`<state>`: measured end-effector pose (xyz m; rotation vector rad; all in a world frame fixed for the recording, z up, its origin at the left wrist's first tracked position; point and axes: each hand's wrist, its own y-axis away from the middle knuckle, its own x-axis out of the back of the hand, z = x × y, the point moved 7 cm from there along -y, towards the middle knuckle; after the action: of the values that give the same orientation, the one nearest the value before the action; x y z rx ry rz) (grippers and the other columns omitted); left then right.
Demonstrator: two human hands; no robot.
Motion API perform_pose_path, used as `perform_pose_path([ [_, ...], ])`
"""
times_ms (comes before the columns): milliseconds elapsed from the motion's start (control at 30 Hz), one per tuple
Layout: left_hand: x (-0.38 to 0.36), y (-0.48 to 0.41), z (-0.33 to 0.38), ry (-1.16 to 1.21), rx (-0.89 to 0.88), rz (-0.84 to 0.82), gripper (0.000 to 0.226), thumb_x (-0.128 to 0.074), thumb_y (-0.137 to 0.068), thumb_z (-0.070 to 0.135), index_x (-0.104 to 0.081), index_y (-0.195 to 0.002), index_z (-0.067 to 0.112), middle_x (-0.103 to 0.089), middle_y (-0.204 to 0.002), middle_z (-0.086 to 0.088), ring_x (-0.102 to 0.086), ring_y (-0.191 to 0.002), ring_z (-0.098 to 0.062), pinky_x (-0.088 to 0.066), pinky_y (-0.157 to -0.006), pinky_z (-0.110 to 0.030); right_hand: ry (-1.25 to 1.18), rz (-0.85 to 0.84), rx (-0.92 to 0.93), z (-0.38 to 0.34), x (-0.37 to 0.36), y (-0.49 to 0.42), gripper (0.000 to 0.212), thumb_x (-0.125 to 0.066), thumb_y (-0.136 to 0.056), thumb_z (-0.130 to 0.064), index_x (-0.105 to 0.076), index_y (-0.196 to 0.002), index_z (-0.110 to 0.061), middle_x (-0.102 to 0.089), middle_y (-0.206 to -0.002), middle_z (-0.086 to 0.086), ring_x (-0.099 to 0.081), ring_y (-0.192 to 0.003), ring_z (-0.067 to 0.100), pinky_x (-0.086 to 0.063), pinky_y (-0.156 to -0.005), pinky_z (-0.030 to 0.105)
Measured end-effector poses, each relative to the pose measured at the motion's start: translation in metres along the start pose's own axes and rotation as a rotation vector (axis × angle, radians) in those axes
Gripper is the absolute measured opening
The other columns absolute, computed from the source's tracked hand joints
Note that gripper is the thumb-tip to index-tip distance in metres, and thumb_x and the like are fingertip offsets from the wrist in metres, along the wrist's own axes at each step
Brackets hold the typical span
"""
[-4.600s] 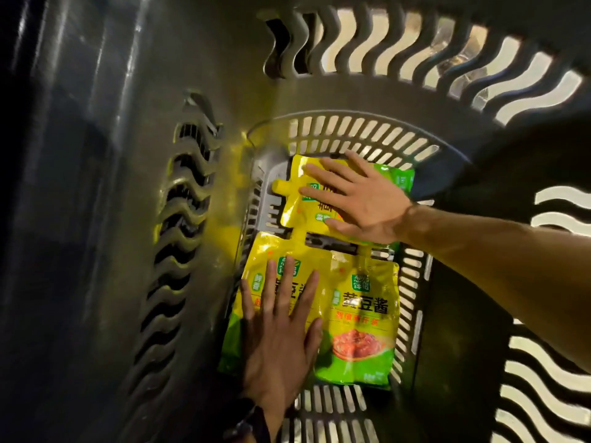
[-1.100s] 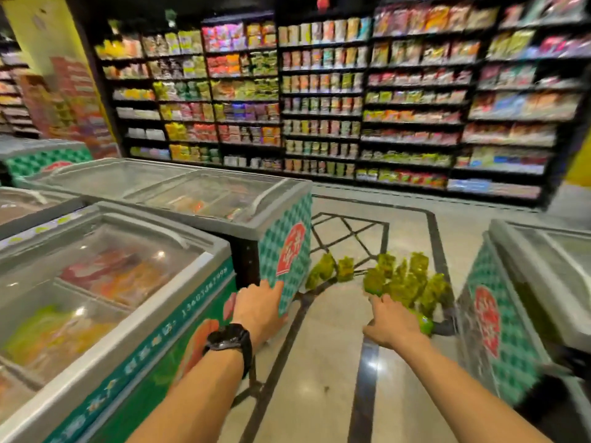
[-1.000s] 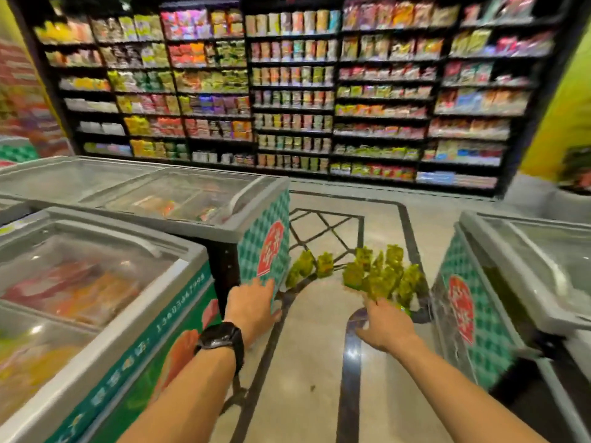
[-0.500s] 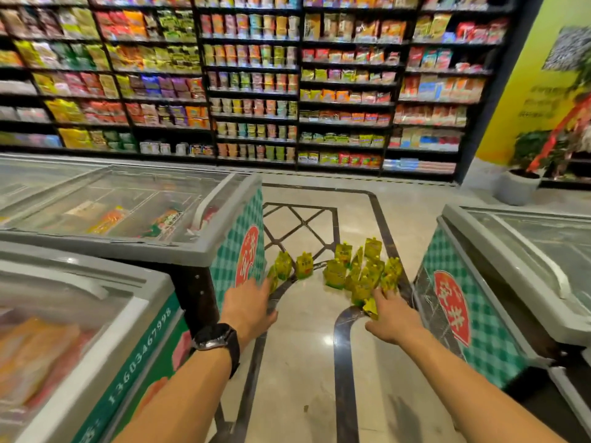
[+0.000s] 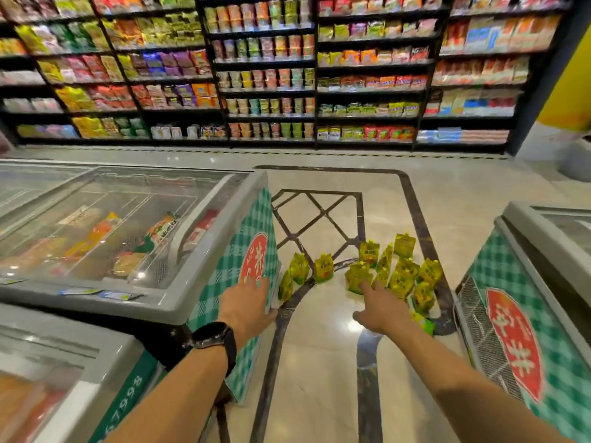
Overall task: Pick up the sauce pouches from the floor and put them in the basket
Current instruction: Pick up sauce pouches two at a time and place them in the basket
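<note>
My left grip (image 5: pixel 248 302) is spread, fingers straight and apart, holding nothing. It sits in front of the green checked end panel (image 5: pixel 256 225) of the chest freezer (image 5: pixel 166 303) on my left; I cannot tell whether the palm touches the panel. A black watch (image 5: pixel 212 335) is on that wrist.

My right grip (image 5: pixel 380 306) is also spread and bare, palm down, reaching forward over the floor (image 5: pixel 319 362). Its fingertips (image 5: pixel 364 286) overlap the lower edge of the nearest pouch, though I cannot tell if they touch it.

The sauce pouches (image 5: pixel 401 273), yellow and green with spouts on top, stand upright on the floor in a tight cluster just ahead of my right grip, between the two freezers. Three more stand apart to the left, close to the corner of the left freezer. One green pouch (image 5: pixel 422 321) lies low on the floor just beside the outer edge of my right grip.

A second checked freezer (image 5: pixel 518 314) stands to the right, and another glass-topped one (image 5: pixel 96 378) is nearer on my left. Packed shelves (image 5: pixel 265 75) fill the back wall.
</note>
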<state>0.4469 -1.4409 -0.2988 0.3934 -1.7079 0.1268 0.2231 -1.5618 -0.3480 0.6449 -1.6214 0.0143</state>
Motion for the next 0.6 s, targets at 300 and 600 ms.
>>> perform_pose_path([
  [300,-0.027,-0.150,0.004,-0.032,-0.054,-0.064,0.072,-0.051,-0.095,0.057,-0.025,-0.150,0.020,-0.053,-0.133,-0.009,-0.061,-0.111,-0.027,-0.053,-0.086,-0.037,0.050,-0.038,0.006,0.001,0.017,-0.138,0.082,-0.065,-0.083,-0.041,-0.025,-0.152,-0.025,-0.036,-0.148,0.008,-0.044,-0.132,0.032,-0.049,-0.098,0.044],
  [600,-0.070,-0.378,-0.030,0.017,-0.105,-0.144,0.061,-0.049,-0.096,0.053,-0.036,-0.144,0.019,-0.052,-0.133,-0.009,-0.062,-0.108,-0.026,-0.050,-0.079,-0.034,0.068,-0.068,-0.061,-0.009,0.048,-0.334,0.077,-0.064,-0.084,-0.039,-0.027,-0.150,-0.024,-0.033,-0.151,0.007,-0.047,-0.129,0.032,-0.049,-0.094,0.041],
])
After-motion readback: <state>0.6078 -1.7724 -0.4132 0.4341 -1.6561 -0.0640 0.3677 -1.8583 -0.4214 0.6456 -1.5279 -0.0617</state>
